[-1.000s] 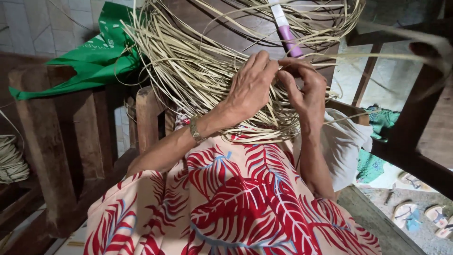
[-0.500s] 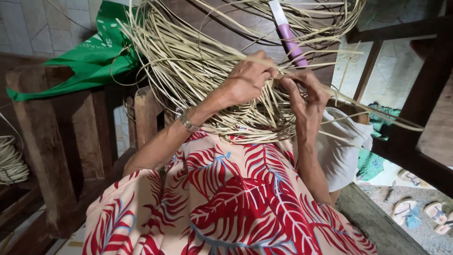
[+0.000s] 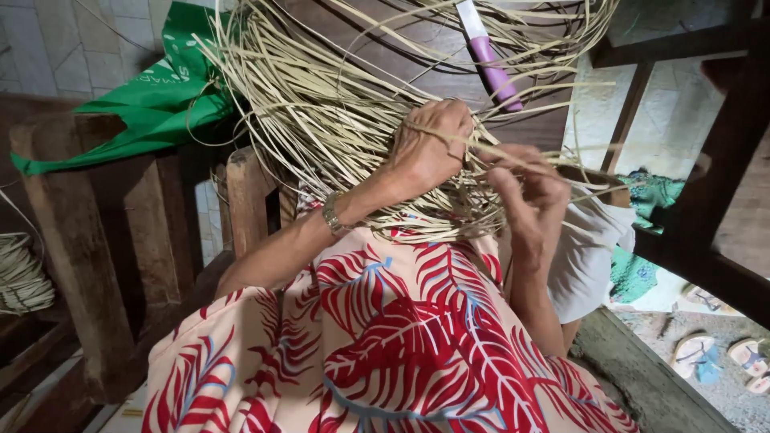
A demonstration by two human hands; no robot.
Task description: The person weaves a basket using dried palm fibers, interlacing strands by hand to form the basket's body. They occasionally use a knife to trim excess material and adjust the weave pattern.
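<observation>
A big tangled bundle of pale cane strips (image 3: 321,120) lies across a dark wooden surface in front of me. My left hand (image 3: 429,148) is closed around a bunch of these strips near the bundle's right side; a watch sits on that wrist. My right hand (image 3: 525,192) is just to the right and lower, fingers pinching thin strips that run across to the left hand. My lap is covered by cloth with a red leaf print (image 3: 401,337).
A purple-handled knife (image 3: 489,60) lies on the dark wood behind the bundle. A green plastic bag (image 3: 152,96) sits at the left on wooden furniture (image 3: 72,240). Another coil of strips (image 3: 20,273) is at far left. Sandals (image 3: 698,353) lie on the floor, lower right.
My left hand has curled from lying flat on the bundle into a fist on strips. My right hand has dropped lower and right, drawing strips out.
</observation>
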